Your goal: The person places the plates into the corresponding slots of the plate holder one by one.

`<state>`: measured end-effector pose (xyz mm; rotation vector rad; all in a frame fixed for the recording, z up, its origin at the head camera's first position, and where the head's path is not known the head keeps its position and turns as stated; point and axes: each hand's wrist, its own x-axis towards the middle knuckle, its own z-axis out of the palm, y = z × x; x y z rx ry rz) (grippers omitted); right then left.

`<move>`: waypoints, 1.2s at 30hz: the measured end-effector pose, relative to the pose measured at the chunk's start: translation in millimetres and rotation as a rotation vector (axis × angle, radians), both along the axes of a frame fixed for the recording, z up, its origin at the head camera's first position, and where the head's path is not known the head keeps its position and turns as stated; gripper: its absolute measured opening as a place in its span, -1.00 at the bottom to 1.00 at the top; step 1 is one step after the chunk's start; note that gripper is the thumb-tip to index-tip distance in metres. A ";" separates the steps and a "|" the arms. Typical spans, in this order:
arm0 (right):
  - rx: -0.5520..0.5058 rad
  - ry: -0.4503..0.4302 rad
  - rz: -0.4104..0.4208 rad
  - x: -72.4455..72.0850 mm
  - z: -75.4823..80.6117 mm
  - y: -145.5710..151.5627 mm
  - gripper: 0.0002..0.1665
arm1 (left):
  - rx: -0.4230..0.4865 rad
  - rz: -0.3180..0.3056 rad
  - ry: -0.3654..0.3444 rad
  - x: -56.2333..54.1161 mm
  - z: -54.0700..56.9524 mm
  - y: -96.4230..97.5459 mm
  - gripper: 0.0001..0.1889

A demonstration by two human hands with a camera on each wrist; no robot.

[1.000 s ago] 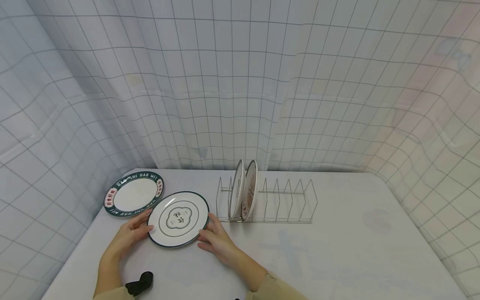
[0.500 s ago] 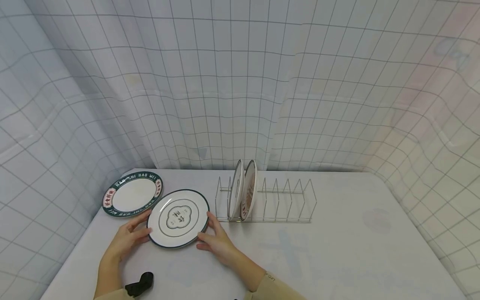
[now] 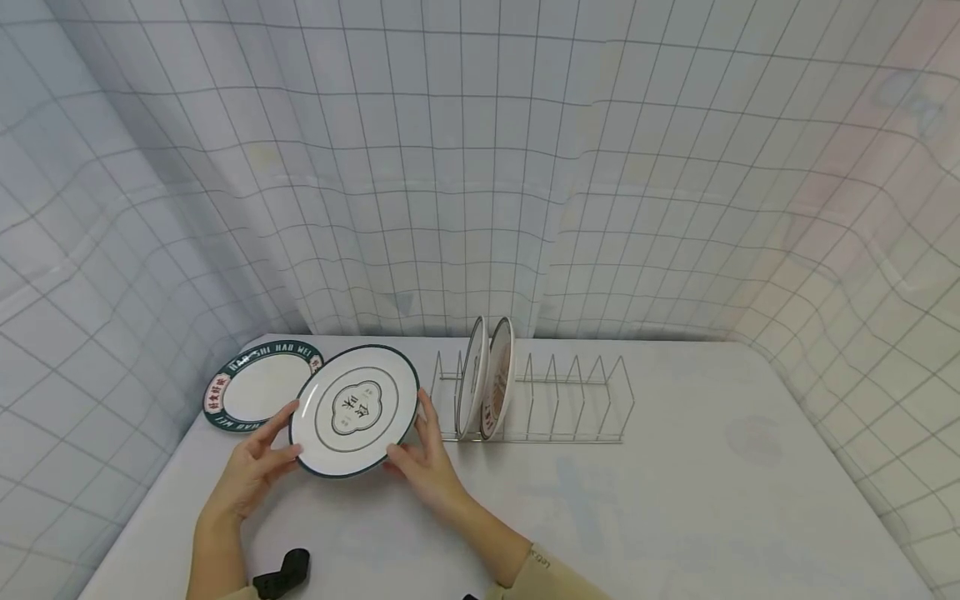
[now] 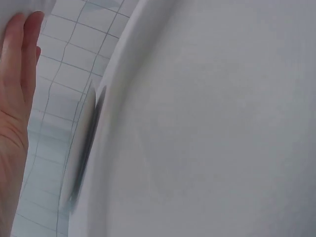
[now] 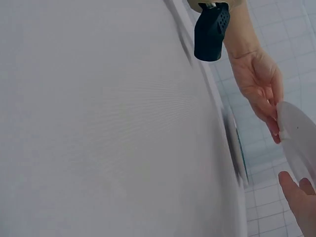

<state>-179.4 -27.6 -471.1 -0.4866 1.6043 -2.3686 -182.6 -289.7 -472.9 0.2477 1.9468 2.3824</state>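
Observation:
A round white plate with a dark green rim and a framed emblem is held up off the table between both hands, its face tilted toward the head camera. My left hand pinches its left edge, thumb on the front. On the lower right edge, my right hand grips with the thumb in front and fingers behind. In the right wrist view the plate appears side-on, between the left hand and the right hand. The left wrist view shows the left hand at its left border.
Behind the held plate lies an oval plate with a lettered green rim. A wire rack to the right carries two upright plates in its left slots. Gridded curtains enclose the white table.
Both hands have raised the round plate off the table and tilted its face toward the head camera. It now overlaps more of the oval plate; the rack's plates stay put.

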 end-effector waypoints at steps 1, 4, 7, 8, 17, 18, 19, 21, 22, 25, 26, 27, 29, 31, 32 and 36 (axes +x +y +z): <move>-0.014 0.005 0.002 0.2 3.1 0.3 -0.03 | 0.017 -0.007 0.019 0.1 2.4 1.2 -0.37; -0.049 0.010 -0.002 1.0 12.9 2.0 0.00 | 0.033 -0.020 0.073 0.0 9.6 5.5 -0.35; -0.085 0.016 -0.002 0.8 21.4 4.8 0.02 | 0.033 -0.032 0.124 -0.4 16.8 10.6 -0.34; -0.102 0.019 0.001 0.4 23.9 5.8 0.02 | 0.034 -0.035 0.142 -0.6 19.0 12.6 -0.34; -0.211 0.050 0.044 -5.0 42.5 20.1 0.04 | 0.150 -0.053 0.197 -3.1 36.6 36.2 -0.34; -0.206 0.055 0.037 -5.1 44.5 22.0 0.04 | 0.157 -0.051 0.195 -3.1 38.5 38.9 -0.34; -0.191 0.054 0.024 -4.8 46.4 24.1 0.02 | 0.164 -0.050 0.194 -3.2 40.3 41.6 -0.34; -0.172 0.053 -0.001 -4.1 49.8 27.9 0.00 | 0.175 -0.043 0.195 -3.1 43.7 46.0 -0.34; -0.164 0.054 -0.011 -3.5 51.8 29.7 -0.02 | 0.175 -0.038 0.192 -2.6 45.7 48.2 -0.33; -0.146 0.069 -0.035 -1.6 58.5 36.7 -0.06 | 0.172 -0.032 0.190 -2.9 51.4 55.2 -0.33; -0.150 0.082 -0.038 -1.0 61.2 39.5 -0.06 | 0.165 -0.032 0.190 -3.3 53.3 57.9 -0.33; -0.150 0.096 -0.044 -0.3 64.2 42.7 -0.07 | 0.160 -0.036 0.190 -4.0 55.1 60.8 -0.33; -0.159 0.116 -0.052 0.7 70.0 49.5 -0.08 | 0.138 -0.047 0.195 -6.1 58.7 67.0 -0.33; -0.176 0.142 -0.059 1.3 76.2 56.9 -0.09 | 0.125 -0.064 0.203 -8.8 61.4 72.9 -0.35; -0.188 0.149 -0.064 1.5 79.5 61.0 -0.09 | 0.123 -0.070 0.206 -10.4 62.5 76.1 -0.36; -0.244 0.191 -0.107 0.3 92.6 79.5 -0.09 | 0.165 -0.097 0.209 -20.5 61.4 88.2 -0.41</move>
